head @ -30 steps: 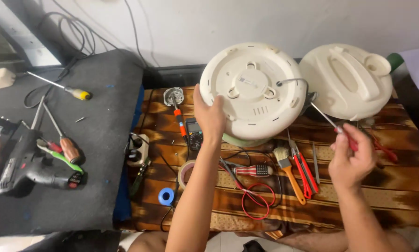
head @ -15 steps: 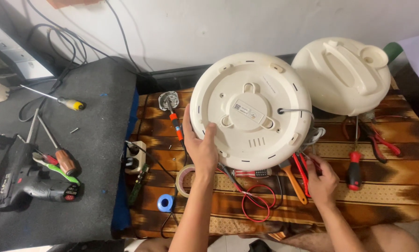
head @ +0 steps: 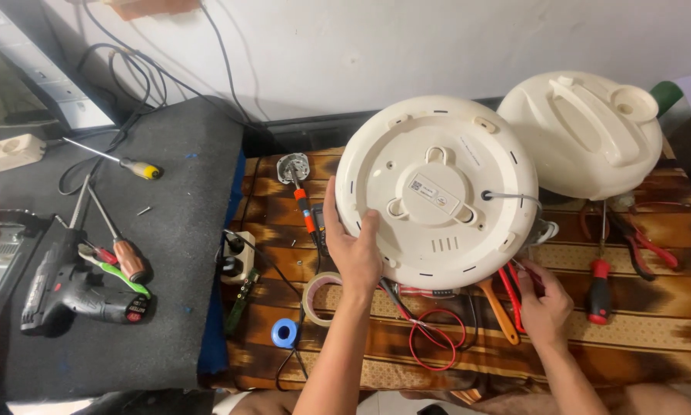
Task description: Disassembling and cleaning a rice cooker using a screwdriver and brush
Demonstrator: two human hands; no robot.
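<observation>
**Cooker base tipped up, one hand down among the tools**

Since half a second ago the right hand (head: pixel 544 301) has settled among the red-handled tools (head: pixel 514 296), and the red screwdriver (head: pixel 599 286) lies apart on the counter (head: pixel 653 338).

Head view: the left hand (head: pixel 353 250) grips the rim of the upturned cream cooker base (head: pixel 436 192), fingers clamped on its edge; the right hand's fingers close around something I cannot tell. Held by one hand only, the base could slip onto the red wire loop (head: pixel 436 338).

Count: two cream shells including the lid (head: pixel 584 131), two tape rolls, one drill (head: pixel 72 296).
</observation>
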